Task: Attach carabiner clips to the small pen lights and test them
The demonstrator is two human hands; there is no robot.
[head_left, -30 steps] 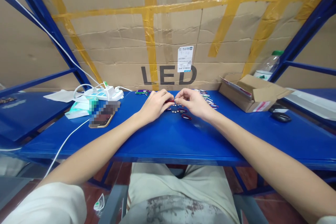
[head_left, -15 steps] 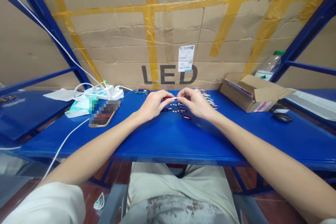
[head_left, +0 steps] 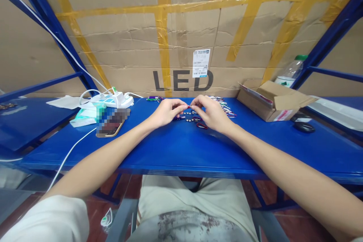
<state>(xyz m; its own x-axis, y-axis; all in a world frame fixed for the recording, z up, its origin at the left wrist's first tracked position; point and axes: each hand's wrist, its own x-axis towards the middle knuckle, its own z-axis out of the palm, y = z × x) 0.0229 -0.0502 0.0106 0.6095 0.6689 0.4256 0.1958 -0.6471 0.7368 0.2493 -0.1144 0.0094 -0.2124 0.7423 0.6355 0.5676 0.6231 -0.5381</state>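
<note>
Over the blue table, my left hand (head_left: 168,112) and my right hand (head_left: 213,112) meet with their fingertips pinched. Between them is a small red tube-like piece (head_left: 189,106), mostly hidden by the fingers, with both hands gripping it. Just below lie several small round silver discs (head_left: 188,120), which look like button cells. A red carabiner clip (head_left: 202,125) rests near my right hand. Close under my left fingers is a dark blue-purple tube (head_left: 178,118). Beyond my right hand, several slim coloured pieces (head_left: 230,113) lie in a row.
An open cardboard box (head_left: 272,102) stands at the right, with a black computer mouse (head_left: 304,126) beside it and a plastic bottle (head_left: 293,69) behind. On the left are a phone (head_left: 117,123), a white power strip (head_left: 123,101) and cables. A large cardboard sheet (head_left: 119,45) backs the table.
The fingertips of both hands have shifted slightly around the piece. Its red part now shows between them where a pale, silvery end showed before. The things on the table have not moved.
</note>
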